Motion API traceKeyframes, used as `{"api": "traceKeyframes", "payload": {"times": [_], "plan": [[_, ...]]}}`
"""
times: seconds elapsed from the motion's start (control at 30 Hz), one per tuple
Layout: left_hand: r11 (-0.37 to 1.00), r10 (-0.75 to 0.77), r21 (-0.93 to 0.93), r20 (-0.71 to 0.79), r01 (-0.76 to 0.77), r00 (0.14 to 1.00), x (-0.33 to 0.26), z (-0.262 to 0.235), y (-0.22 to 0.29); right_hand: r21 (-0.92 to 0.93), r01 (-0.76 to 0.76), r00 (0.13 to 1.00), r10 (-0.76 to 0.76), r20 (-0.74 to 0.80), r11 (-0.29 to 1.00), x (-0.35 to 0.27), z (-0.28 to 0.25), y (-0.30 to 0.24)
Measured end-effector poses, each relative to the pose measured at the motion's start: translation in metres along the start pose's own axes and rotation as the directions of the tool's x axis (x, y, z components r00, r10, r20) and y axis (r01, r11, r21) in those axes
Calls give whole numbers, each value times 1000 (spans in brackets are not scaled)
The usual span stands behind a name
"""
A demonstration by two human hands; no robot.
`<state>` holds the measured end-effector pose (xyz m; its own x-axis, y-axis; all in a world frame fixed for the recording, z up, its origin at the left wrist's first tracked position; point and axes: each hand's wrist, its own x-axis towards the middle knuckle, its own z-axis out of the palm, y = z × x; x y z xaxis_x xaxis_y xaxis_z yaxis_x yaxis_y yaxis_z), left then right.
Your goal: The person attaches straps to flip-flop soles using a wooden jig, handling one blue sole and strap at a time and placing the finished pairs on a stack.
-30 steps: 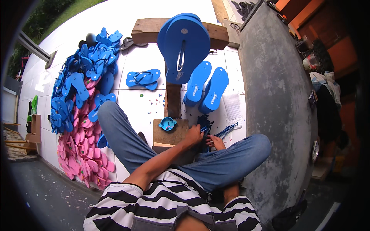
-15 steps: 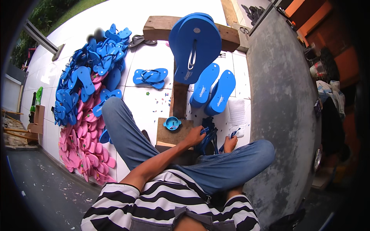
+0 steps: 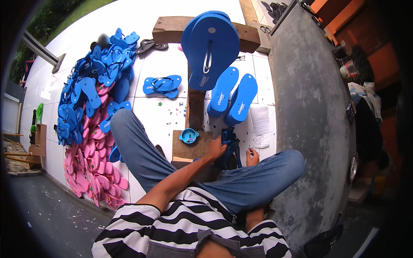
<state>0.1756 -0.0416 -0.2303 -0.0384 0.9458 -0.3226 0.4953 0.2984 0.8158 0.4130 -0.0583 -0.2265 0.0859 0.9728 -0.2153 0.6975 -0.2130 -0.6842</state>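
My left hand [image 3: 216, 148] is closed at the edge of a bundle of dark blue flip-flop straps [image 3: 232, 150], its fingertips partly hidden among them. Just right of the bundle, above my right knee, my right hand [image 3: 252, 158] is empty, thumb and fingers apart. A stack of blue flip-flop soles [image 3: 211, 47] sits up on the wooden stand [image 3: 170, 29], a pale metal loop lying along the top one. Two more stacks of blue soles, a left one [image 3: 223, 92] and a right one [image 3: 242, 101], stand on the tiles beyond the straps.
A small blue bowl [image 3: 189, 136] rests on a wooden board [image 3: 178, 148] before me. One strapped blue pair [image 3: 161, 86] lies farther left. Heaps of blue flip-flops [image 3: 89, 92] and pink flip-flops [image 3: 92, 167] fill the left side. A white cloth [image 3: 260, 124] lies at right, beside a grey ledge [image 3: 305, 107].
The blue strap that was in my right hand no longer shows there, and those fingers have spread. My left hand has shifted slightly left against the strap bundle. The whole view has shifted a little.
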Motion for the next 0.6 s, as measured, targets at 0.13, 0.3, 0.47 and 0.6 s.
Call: {"api": "traceKeyframes", "payload": {"times": [0.13, 0.3, 0.47, 0.6], "plan": [[975, 45, 222, -47, -33, 998, -2, -13, -17, -358, -454, 810, 210, -547, 816, -78, -8, 52], [955, 83, 284, 28, -88, 996, -11, -13, -8, -115, -675, 725, 625, -291, 729, -139, 10, 112], [965, 97, 242, 32, -102, 995, -13, -23, -8, -38, -656, 737, 630, -244, 754, -128, 3, 117], [974, 62, 212, 56, -73, 996, -16, -23, -2, 49, -631, 745, 622, -243, 774, -122, -13, 120]]}}
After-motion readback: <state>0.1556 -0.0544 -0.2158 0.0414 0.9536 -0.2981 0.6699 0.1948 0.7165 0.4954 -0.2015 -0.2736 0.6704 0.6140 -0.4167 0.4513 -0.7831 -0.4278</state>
